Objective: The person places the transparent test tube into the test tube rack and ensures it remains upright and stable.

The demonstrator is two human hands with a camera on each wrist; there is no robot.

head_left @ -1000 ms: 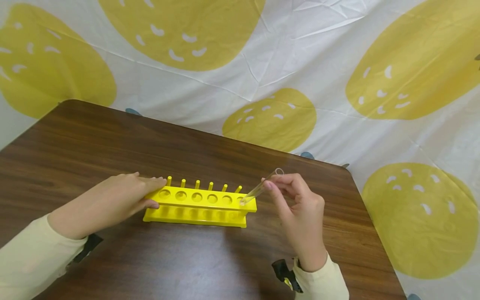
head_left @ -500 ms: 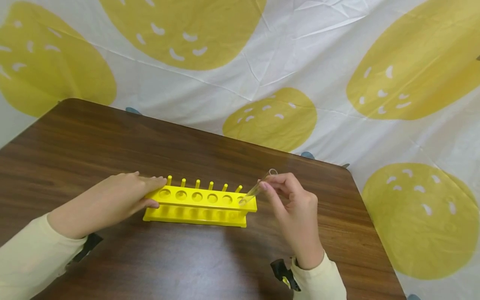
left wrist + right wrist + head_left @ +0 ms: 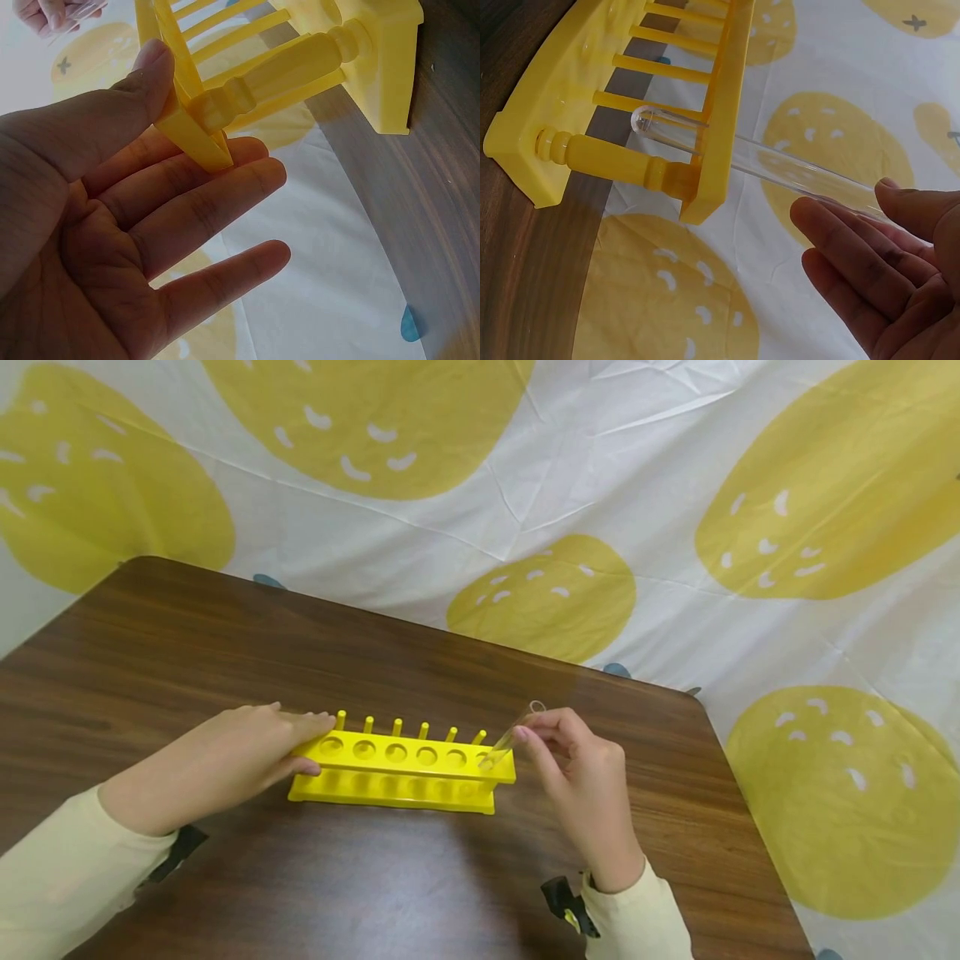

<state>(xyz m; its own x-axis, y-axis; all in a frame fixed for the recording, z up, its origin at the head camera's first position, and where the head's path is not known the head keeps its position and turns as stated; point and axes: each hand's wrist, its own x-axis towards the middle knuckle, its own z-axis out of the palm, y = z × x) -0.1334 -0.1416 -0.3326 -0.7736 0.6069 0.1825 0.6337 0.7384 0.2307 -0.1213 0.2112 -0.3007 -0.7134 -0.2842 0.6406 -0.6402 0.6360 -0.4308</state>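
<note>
A yellow test tube rack (image 3: 390, 767) stands on the table, with a row of round holes along its top plate and a row of pegs behind. My left hand (image 3: 217, 764) grips the left end of that plate; in the left wrist view the thumb (image 3: 154, 64) lies on one face and fingers on the other. With thumb and fingertips, my right hand (image 3: 588, 793) pinches a clear glass test tube (image 3: 802, 172) near its open end. Tilted, the tube passes through the rightmost hole, and its rounded end shows below the top plate, above the base.
Dark wood-grain table (image 3: 300, 868) lies under the rack. Behind it hangs a white cloth (image 3: 645, 460) printed with large yellow fruit shapes, meeting the table's far edge. Black straps (image 3: 567, 906) with small devices sit at both wrists.
My right hand has moved slightly left and down, and the test tube has slid further into the rightmost hole. The left hand and the rack have stayed in place.
</note>
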